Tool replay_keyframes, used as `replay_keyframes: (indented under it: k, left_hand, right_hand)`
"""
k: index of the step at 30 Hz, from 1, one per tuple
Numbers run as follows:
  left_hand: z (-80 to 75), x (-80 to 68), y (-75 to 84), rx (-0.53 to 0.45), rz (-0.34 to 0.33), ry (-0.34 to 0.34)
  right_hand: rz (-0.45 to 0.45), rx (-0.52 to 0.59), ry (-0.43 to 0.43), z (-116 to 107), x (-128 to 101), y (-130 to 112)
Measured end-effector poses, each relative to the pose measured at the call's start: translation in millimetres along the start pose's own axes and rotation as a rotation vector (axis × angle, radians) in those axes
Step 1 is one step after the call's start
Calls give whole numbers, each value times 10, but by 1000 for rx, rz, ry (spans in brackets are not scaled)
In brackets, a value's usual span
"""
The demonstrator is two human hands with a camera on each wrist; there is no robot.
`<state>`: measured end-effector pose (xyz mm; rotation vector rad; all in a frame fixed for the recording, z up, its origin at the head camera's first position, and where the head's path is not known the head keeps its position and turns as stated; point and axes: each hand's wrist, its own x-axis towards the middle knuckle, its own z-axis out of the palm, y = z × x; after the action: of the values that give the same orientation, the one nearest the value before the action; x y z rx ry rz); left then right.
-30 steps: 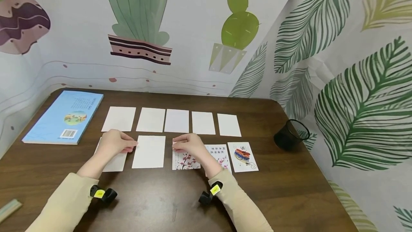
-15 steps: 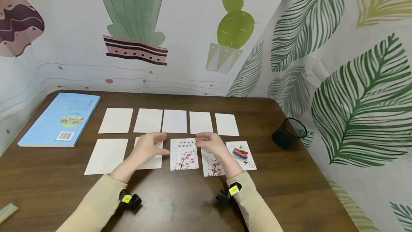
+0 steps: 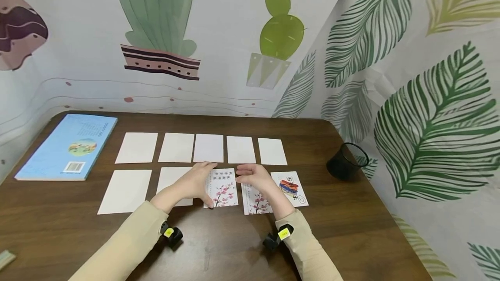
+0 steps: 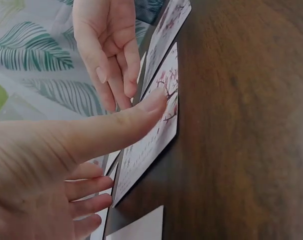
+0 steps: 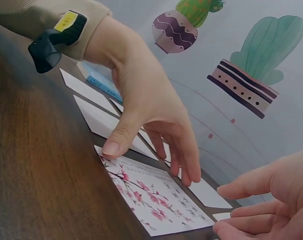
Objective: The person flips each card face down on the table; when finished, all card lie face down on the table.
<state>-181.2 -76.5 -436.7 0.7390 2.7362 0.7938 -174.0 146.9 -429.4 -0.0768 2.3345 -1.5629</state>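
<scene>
My left hand [image 3: 189, 183] spans the left side of a white card with pink blossom [image 3: 223, 192]. Its thumb is by the card's near left corner and its fingers reach toward the far edge; whether they touch cannot be told. In the right wrist view, this left hand [image 5: 151, 102] arches over the card with thumb and fingers apart. My right hand [image 3: 255, 178] has its fingers extended at the same card's far right corner. Its wrist covers part of a second blossom card [image 3: 254, 205]. To the right lies a card with a colourful drawing [image 3: 288, 187].
Several blank white cards form a back row [image 3: 208, 148]. Two more lie front left, one a large blank card [image 3: 126, 191], the other a blank card [image 3: 168, 177] partly under my left hand. A blue book [image 3: 58, 146] and a black mesh cup [image 3: 343, 164] flank them.
My left hand has moved right, from the leftmost front card past the neighbouring blank card to the blossom card. My right hand shifted right off that blossom card to its right edge.
</scene>
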Motion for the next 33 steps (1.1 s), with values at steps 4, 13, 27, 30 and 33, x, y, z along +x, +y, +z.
replay_keyframes:
  k: [4, 13, 27, 30, 33]
  left_hand:
    - [4, -13, 29, 53, 15, -26]
    - [-5, -30, 76, 35, 20, -40]
    - [52, -9, -5, -10, 39, -9]
    - [55, -10, -18, -16, 39, -4]
    - [50, -15, -21, -25, 39, 1]
  right_hand:
    - [-10, -15, -14, 24, -7, 28]
    - [-37, 0, -41, 104, -17, 65]
    - [-36, 236, 24, 164, 32, 43]
    - [-17, 242, -19, 188, 44, 66]
    - [-33, 250, -85, 221, 41, 86]
